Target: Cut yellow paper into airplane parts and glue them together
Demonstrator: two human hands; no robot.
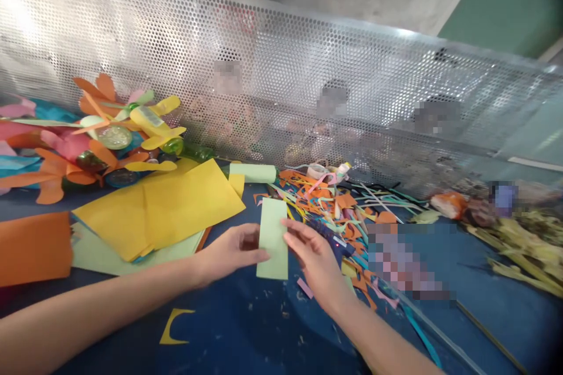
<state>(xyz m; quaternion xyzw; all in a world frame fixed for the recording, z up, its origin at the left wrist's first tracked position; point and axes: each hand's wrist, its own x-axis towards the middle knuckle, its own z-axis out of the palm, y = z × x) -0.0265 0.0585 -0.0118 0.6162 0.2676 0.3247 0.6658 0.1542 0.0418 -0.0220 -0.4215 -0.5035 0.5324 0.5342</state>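
A light green paper strip [273,246] stands upright in front of me, over the blue table [229,334]. My left hand [235,252] pinches its left edge, thumb in front and fingers behind. On the right edge, my right hand [314,249] has its thumb and fingertips closed on the same strip. Yellow paper sheets [176,205] lie behind my left forearm, on top of a light green sheet [105,255]. Beyond the strip rests a rolled light green paper [255,173].
Paper flowers around plastic bottles [114,135] pile up at the back left. Orange paper [35,249] lies at the left edge. Colourful paper scraps [316,193] spread at the right, near dried husks [523,240]. A perforated metal panel [281,82] borders the table's far side. A yellow scrap [169,328] lies in front.
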